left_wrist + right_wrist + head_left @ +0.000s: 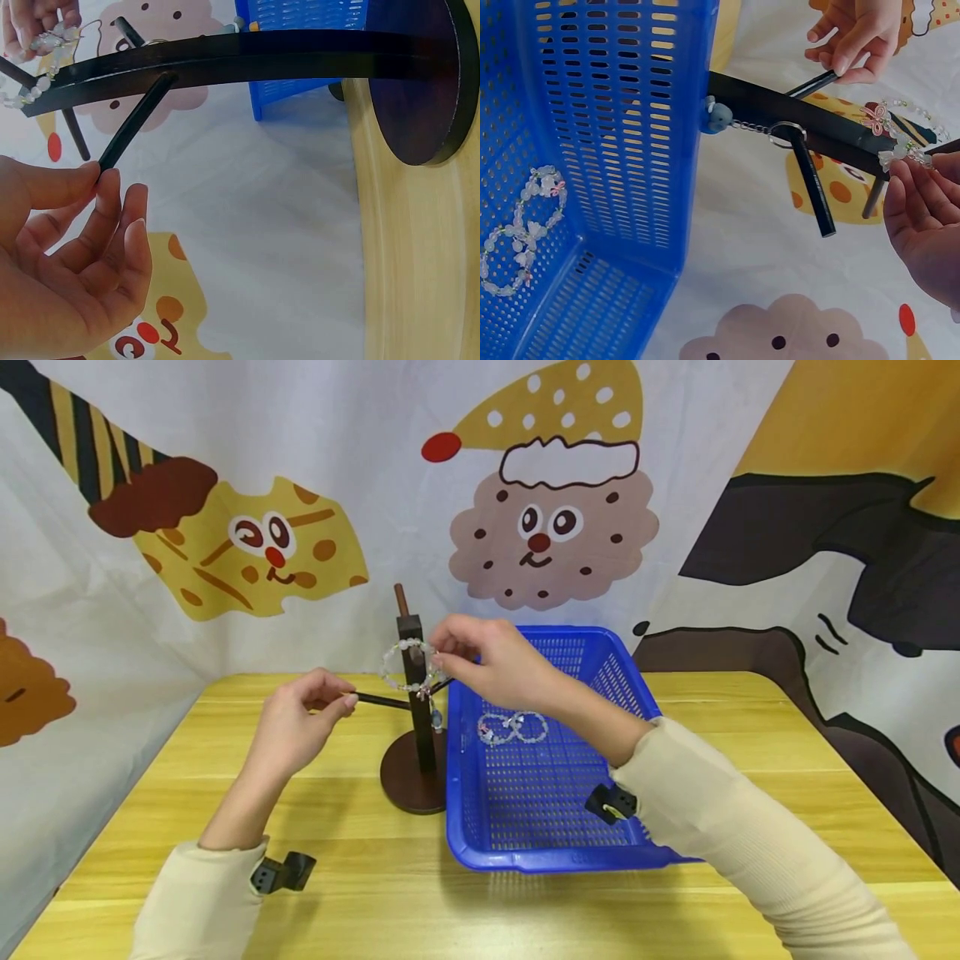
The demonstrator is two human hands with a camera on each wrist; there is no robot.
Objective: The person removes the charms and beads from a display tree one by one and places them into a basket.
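Note:
A dark wooden stand point(424, 735) with a round base and side pegs stands upright on the table. My left hand point(300, 718) pinches the tip of one peg point(139, 124) between thumb and fingertips. Up near the top of the post, my right hand point(498, 664) pinches a beaded bracelet point(386, 670) of pale, clear beads with a pink bow charm point(874, 118). Its loop overlaps the post in the head view; I cannot tell whether it is around the upper peg. From a lower peg hangs a keychain point(718, 118) with a small blue figure.
A blue plastic basket point(555, 862) stands right beside the stand, under my right forearm. Inside it lie two more beaded bracelets point(498, 739), side by side. Behind the wooden table point(360, 877) hangs a cloth point(405, 527) with cartoon prints.

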